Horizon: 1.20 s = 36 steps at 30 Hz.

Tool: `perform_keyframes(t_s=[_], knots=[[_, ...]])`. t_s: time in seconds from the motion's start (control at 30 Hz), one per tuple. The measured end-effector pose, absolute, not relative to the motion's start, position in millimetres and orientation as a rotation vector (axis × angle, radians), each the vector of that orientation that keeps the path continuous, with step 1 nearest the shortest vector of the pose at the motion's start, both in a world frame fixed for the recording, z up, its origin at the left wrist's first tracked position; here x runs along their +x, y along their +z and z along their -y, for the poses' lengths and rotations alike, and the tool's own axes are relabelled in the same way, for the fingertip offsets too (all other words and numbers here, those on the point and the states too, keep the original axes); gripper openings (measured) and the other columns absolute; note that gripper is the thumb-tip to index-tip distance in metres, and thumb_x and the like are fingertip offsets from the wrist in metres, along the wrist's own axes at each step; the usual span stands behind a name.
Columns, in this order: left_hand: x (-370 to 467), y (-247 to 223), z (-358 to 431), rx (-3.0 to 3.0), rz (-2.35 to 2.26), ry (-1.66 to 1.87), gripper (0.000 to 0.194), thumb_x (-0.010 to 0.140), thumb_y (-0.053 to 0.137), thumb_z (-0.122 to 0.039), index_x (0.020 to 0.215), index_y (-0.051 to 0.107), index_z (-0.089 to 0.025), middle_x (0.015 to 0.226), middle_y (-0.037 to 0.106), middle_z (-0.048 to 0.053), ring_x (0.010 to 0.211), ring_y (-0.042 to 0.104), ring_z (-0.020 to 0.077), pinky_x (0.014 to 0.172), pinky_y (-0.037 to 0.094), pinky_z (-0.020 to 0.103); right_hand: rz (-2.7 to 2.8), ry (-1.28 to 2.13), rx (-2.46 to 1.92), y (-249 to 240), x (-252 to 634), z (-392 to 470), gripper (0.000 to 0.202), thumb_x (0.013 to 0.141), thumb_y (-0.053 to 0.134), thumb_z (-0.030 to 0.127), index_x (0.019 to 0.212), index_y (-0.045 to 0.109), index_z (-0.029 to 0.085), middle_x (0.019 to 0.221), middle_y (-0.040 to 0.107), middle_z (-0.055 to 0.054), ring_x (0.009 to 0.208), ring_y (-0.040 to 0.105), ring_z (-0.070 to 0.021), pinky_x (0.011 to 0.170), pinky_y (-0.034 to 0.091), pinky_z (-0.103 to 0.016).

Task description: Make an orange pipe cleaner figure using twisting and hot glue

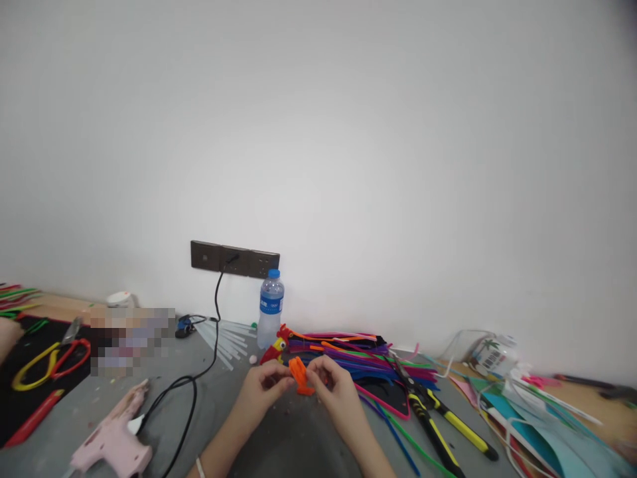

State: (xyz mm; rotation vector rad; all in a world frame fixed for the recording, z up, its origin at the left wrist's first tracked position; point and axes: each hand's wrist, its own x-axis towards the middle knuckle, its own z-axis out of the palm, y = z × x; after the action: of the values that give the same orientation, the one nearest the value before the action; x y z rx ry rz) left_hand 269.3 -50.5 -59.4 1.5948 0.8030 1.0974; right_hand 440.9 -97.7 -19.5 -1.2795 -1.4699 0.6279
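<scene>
A folded orange pipe cleaner piece (298, 373) is held up between my two hands, just above the grey table mat. My left hand (266, 388) pinches it from the left with thumb and forefinger. From the other side, the fingers of my right hand (336, 386) close on it. Its lower end juts out below the fingertips. Right behind my hands stands a small red and yellow bird figure (275, 350) with a big eye, partly hidden by my left hand.
A bundle of coloured pipe cleaners (348, 352) lies behind, with yellow-black pliers (438, 418) to the right. A water bottle (271, 312) stands by the wall. At left are a pink glue gun (117, 438), its black cord (194, 392), glue sticks (223, 342) and scissors (54, 362).
</scene>
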Motion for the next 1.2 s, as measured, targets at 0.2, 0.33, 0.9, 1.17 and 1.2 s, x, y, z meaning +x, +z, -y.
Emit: perform_keyframes(t_s=[0.2, 0.33, 0.9, 1.17, 1.2], knots=[[271.1, -62.3, 50.2, 1.591, -0.797, 1.125, 0.026, 0.074, 0.071, -0.039, 0.067, 0.072, -0.015, 0.062, 0.061, 0.001, 0.06, 0.05, 0.0141, 0.059, 0.039, 0.023, 1.529, 0.58, -1.285, -20.2, 438.0, 98.0, 0.016, 0.076, 0.059, 0.027, 0.063, 0.059, 0.019, 0.06, 0.056, 0.0, 0.055, 0.05, -0.0155, 0.052, 0.038, -0.024], [271.4, -62.5, 49.7, 1.576, -0.816, 1.128, 0.024, 0.074, 0.07, -0.038, 0.068, 0.071, -0.015, 0.063, 0.063, 0.001, 0.06, 0.051, 0.0144, 0.059, 0.039, 0.023, 1.526, 0.545, -1.272, -19.7, 438.1, 98.9, 0.013, 0.076, 0.058, 0.024, 0.064, 0.057, 0.019, 0.061, 0.055, 0.0, 0.057, 0.051, -0.0163, 0.053, 0.04, -0.025], [269.1, -60.2, 48.2, 1.565, -0.802, 1.117, 0.021, 0.072, 0.072, -0.034, 0.068, 0.073, -0.013, 0.064, 0.063, 0.002, 0.061, 0.052, 0.0152, 0.061, 0.039, 0.025, 1.584, 0.434, -1.223, -23.4, 435.3, 98.3, 0.012, 0.077, 0.054, 0.013, 0.067, 0.056, 0.02, 0.064, 0.055, 0.001, 0.057, 0.052, -0.0143, 0.054, 0.04, -0.022], [268.7, -58.5, 49.2, 1.532, -0.823, 1.155, 0.02, 0.071, 0.071, -0.033, 0.067, 0.071, -0.014, 0.064, 0.061, 0.001, 0.06, 0.05, 0.0146, 0.058, 0.036, 0.024, 1.58, 0.424, -1.224, -27.5, 433.1, 97.8, 0.012, 0.076, 0.053, 0.013, 0.067, 0.055, 0.02, 0.064, 0.056, 0.001, 0.058, 0.052, -0.0147, 0.054, 0.04, -0.022], [268.4, -57.6, 49.4, 1.535, -0.824, 1.156, 0.02, 0.071, 0.071, -0.033, 0.066, 0.071, -0.014, 0.064, 0.061, 0.001, 0.06, 0.05, 0.0145, 0.058, 0.036, 0.024, 1.579, 0.428, -1.226, -27.7, 432.7, 97.6, 0.011, 0.076, 0.053, 0.014, 0.067, 0.056, 0.02, 0.064, 0.056, 0.001, 0.058, 0.052, -0.0148, 0.055, 0.04, -0.023]])
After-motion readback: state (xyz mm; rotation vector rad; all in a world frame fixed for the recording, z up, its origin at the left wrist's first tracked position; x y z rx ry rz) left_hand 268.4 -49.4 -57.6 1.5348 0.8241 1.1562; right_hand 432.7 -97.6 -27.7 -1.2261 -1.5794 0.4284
